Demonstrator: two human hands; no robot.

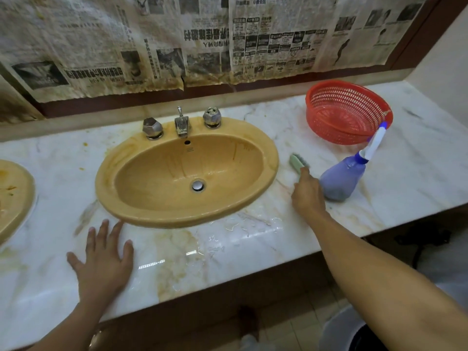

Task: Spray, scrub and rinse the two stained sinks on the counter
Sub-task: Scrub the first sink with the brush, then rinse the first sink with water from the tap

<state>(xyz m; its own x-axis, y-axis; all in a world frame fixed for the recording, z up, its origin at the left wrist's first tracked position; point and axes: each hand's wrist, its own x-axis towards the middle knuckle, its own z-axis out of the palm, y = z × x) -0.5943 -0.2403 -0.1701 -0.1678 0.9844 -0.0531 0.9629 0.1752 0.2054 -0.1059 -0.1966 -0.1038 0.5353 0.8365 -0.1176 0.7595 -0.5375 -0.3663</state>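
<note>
Open counter (228, 252) strip at lower centre, in front of sink (187, 171). Centre right: brush (298, 162), spray bottle (342, 179), red basket (347, 110) clustered, blocking passage. Faucet (181, 124) and knobs (152, 127) crowd sink's back rim.

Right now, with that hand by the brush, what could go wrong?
1. The spray bottle stands right beside the right hand, which is at the brush. Lifting the brush carelessly might knock the bottle over.
2. Water lies on the counter near its front edge. It could drip off, or a leaning hand might slip on it; the left hand rests flat close by.
</note>
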